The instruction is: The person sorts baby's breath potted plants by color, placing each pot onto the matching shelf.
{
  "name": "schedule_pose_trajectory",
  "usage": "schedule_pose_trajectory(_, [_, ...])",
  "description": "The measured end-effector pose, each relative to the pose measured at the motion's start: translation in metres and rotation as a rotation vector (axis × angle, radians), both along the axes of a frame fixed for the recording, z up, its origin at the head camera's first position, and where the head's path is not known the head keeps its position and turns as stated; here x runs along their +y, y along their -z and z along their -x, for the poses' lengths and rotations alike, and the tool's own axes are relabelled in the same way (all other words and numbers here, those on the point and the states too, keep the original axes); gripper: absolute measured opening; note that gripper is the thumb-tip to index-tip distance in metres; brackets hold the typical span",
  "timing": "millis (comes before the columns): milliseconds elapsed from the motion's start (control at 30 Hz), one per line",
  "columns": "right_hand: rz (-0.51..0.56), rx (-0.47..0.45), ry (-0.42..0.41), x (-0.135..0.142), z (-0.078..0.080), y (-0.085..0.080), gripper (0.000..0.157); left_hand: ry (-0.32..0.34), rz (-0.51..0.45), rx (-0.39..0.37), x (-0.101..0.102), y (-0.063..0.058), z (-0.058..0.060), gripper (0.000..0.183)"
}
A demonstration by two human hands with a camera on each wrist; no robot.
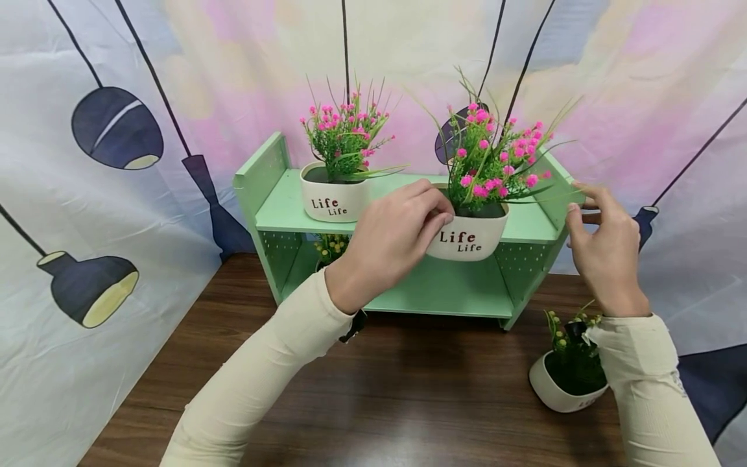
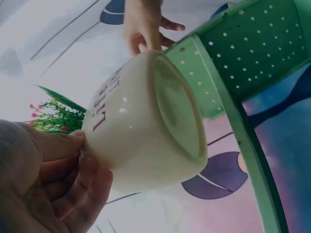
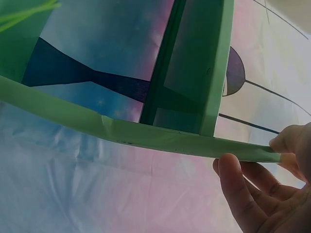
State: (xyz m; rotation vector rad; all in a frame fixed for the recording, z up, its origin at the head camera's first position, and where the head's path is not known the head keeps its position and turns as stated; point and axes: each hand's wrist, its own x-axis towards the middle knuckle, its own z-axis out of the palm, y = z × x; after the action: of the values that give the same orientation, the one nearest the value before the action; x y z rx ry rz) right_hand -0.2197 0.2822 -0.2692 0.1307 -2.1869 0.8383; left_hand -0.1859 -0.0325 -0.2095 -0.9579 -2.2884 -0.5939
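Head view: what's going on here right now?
A person's left hand pinches a pink-flowered pot near its rim, holding it up at the front of the shelf; the left wrist view shows its underside. The right hand grips the shelf's right side. A second pot stands on the upper level, to the left. A yellow-flowered plant, partly hidden, is on the lower level; another pot sits on the table at right.

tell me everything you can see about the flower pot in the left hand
The flower pot is cream-white, glossy and rounded, ceramic-looking, with "Life" printed twice in dark red. Pink flowers and thin green leaves rise from it. It looks roughly upright; its underside shows in the left wrist view, so it seems held up, near the green shelf's upper board. The left hand pinches it near the top.
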Motion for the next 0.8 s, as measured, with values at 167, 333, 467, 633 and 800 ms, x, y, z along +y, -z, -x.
schedule_pose_trajectory(167, [0.002,-0.006,0.003,0.0,0.0,0.0,0.041,-0.025,-0.016,0.0,0.004,0.001,0.012,0.016])
schedule_pose_trajectory(333, [0.005,-0.004,0.002,0.001,0.0,0.0,0.041,-0.043,-0.037,-0.003,0.01,0.005,0.026,0.017])
schedule_pose_trajectory(467, [0.008,0.001,0.002,0.002,0.0,0.001,0.041,-0.064,-0.044,-0.007,0.015,0.01,0.038,0.017])
schedule_pose_trajectory(633, [0.01,-0.006,-0.006,0.002,0.0,0.001,0.041,-0.092,-0.043,-0.023,0.021,0.016,0.054,0.019])
schedule_pose_trajectory(800, [0.014,-0.002,-0.01,0.001,0.002,0.001,0.041,-0.116,-0.054,-0.055,0.026,0.02,0.066,0.019])
